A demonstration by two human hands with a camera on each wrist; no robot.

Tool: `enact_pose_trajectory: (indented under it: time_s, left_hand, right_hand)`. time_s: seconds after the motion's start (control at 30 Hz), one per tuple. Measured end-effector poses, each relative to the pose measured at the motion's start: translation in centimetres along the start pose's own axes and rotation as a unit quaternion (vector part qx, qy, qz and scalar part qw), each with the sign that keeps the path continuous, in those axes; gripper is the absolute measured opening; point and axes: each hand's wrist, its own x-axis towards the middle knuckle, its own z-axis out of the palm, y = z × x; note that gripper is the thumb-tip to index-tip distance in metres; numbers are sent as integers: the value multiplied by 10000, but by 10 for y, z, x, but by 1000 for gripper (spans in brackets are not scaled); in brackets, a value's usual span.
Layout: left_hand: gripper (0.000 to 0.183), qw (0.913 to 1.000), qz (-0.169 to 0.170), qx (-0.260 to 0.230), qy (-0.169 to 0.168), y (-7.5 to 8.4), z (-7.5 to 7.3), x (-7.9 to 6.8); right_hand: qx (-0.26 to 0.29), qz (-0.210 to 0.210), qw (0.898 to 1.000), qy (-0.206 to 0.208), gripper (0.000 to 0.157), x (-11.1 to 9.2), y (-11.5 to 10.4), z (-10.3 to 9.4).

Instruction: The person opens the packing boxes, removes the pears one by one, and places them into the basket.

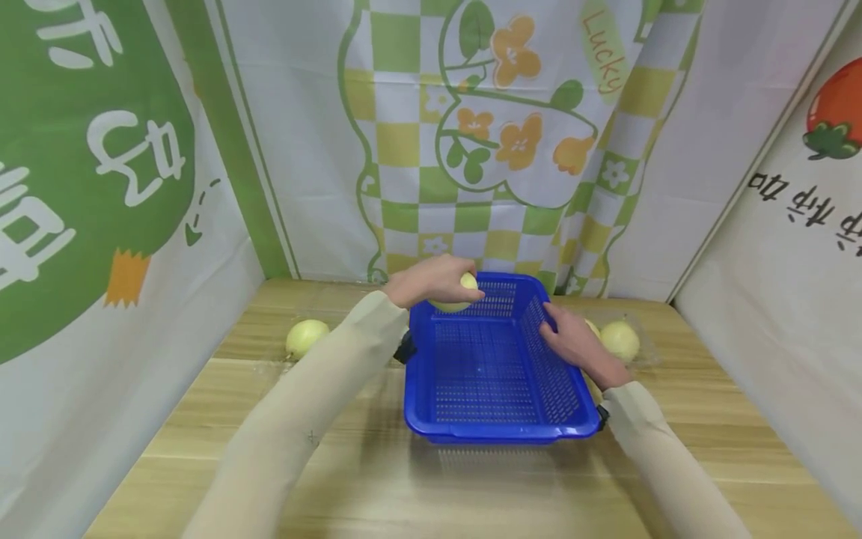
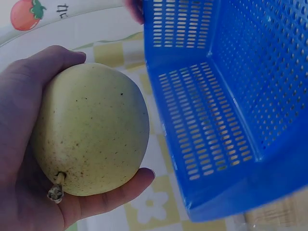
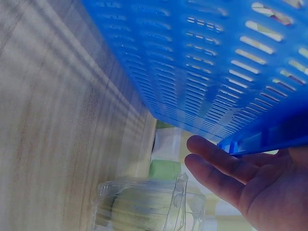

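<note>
A pale yellow-green pear with a short brown stem and dark specks sits in the curl of my left hand. The head view has that hand over the far left corner of an empty blue plastic basket with slotted sides. In the left wrist view the pear is beside the basket's rim, thumb and fingers round it. My right hand grips the basket's right rim. From the right wrist, its fingers show beneath the rim on the outside, and the basket appears tilted close over the table.
Another pear lies on the left, with clear plastic packaging around it. Right of the basket, more pears sit in a clear plastic box. The wooden table is enclosed by printed cloth at the back and sides.
</note>
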Motion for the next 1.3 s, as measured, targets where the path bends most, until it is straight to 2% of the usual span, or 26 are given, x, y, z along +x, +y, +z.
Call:
enact_pose_trajectory:
  time_s: [0.17,0.3,0.5,0.6,0.7,0.83,1.0,1.3]
  left_hand:
    - [34,9999,-16,25,-113,7,9,12]
    - [30,9998,-151,96,-15,11,16,20]
    - [31,9976,-660,-52,182,20,28,33]
    - [44,9946,-992,-244,188,24,36,38]
    - [55,9923,-1169,-375,147,28,48,43]
    - [53,9934,-1064,-419,103,33,61,50]
    - [53,9946,-938,-387,235,39,73,58]
    - [59,9890,-1262,-727,261,49,91,69]
  right_hand:
    - [-35,-6,10000,89,52,0,1,1]
    - [-25,3,10000,86,52,0,1,1]
    - [-52,143,9999,-7,53,-1,2,0]
    - [-26,141,9999,-10,53,0,1,-1]
    - [19,144,9999,-26,53,0,0,-1]
    - [24,177,9998,-54,53,0,-1,0]
    - [21,162,9999,-39,52,1,-1,0]
    - [15,115,9999,-26,52,0,0,-1]
